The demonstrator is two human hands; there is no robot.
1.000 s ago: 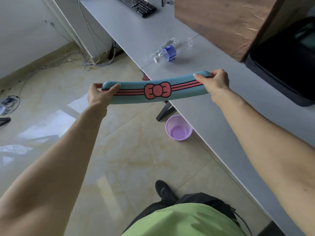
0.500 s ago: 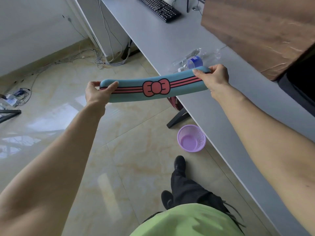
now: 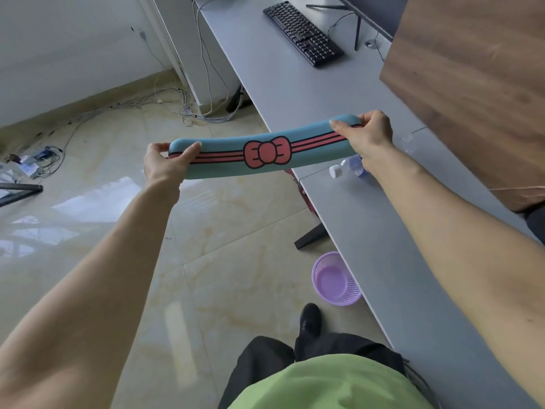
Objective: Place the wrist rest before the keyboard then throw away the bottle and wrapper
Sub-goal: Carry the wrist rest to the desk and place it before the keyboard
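Observation:
I hold a long teal wrist rest (image 3: 265,152) with red stripes and a red bow, level in the air above the desk's near edge. My left hand (image 3: 165,165) grips its left end and my right hand (image 3: 368,135) grips its right end. The black keyboard (image 3: 303,32) lies far ahead on the grey desk (image 3: 398,231). A clear plastic bottle with a white cap (image 3: 343,169) lies on the desk, mostly hidden under my right wrist. A clear wrapper (image 3: 408,143) shows faintly just beyond my right hand.
A purple mesh waste basket (image 3: 336,278) stands on the tiled floor beside the desk. A brown wooden panel (image 3: 472,84) rises at the desk's right. A monitor stand (image 3: 358,31) is behind the keyboard. Loose cables (image 3: 191,110) lie on the floor.
I have walked forward along the desk with the wrist rest held in both hands. The keyboard is nearer, and the bottle now sits under my right wrist.

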